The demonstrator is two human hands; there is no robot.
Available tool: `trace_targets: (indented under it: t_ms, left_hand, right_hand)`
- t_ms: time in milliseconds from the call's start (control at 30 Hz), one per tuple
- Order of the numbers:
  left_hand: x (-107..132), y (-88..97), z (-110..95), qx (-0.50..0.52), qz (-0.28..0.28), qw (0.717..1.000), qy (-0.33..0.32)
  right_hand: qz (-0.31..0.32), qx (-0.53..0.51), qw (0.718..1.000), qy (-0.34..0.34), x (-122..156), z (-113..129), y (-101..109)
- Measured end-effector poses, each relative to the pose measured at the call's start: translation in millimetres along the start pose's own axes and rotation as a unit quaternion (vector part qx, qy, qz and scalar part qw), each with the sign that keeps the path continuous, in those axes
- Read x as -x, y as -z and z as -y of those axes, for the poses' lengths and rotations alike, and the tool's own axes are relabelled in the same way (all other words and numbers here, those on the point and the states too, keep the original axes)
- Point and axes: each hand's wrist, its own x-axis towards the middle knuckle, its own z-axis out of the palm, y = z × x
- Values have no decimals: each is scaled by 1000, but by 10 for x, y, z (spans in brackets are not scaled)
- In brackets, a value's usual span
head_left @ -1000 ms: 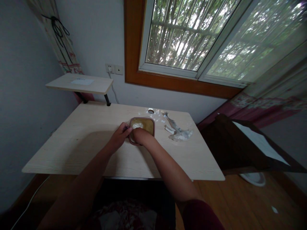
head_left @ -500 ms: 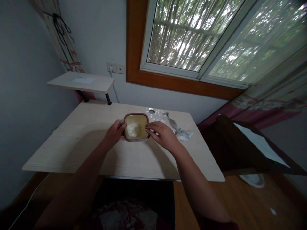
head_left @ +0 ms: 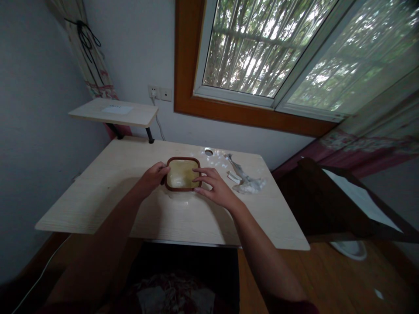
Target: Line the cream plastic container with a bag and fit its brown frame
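Observation:
A squarish dish [head_left: 180,174] with a brown rim and a pale yellow, shiny inside is between my hands, over the middle of the desk. Gripping its left side is my left hand [head_left: 153,178], the thumb on the rim. My right hand [head_left: 214,185] is at the right side with fingers spread, the fingertips reaching over the rim. Its thumb is by the lower right corner. Whether the dish's underside touches the desk is hidden.
Crumpled clear plastic [head_left: 248,183] and a small white block [head_left: 234,177] lie right of my hands on the pale desk [head_left: 108,205]. A raised shelf [head_left: 144,117] stands at the back left, and a cable hole [head_left: 208,152] is near the back edge.
The dish has shifted slightly left in view and its tilt has changed, so light falls differently inside. My right hand's fingers have spread. The small white block is now uncovered.

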Motion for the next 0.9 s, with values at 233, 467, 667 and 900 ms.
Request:
trace_targets:
  t_ms: [233, 467, 667, 900]
  left_hand:
    - [15, 67, -73, -162, -120, 966, -163]
    - [200, 24, -278, -271, 98, 897, -334]
    - [166, -54, -122, -301, 128, 879, -348]
    - [184, -64, 77, -273, 61, 879, -387]
  right_hand:
    - [13, 13, 1000, 4, -17, -7, -11]
    - [5, 11, 1000, -6, -5, -9, -77]
    - [-25, 7, 1000, 1, 6, -91, -178]
    - [-72, -28, 997, -24, 78, -173, -389]
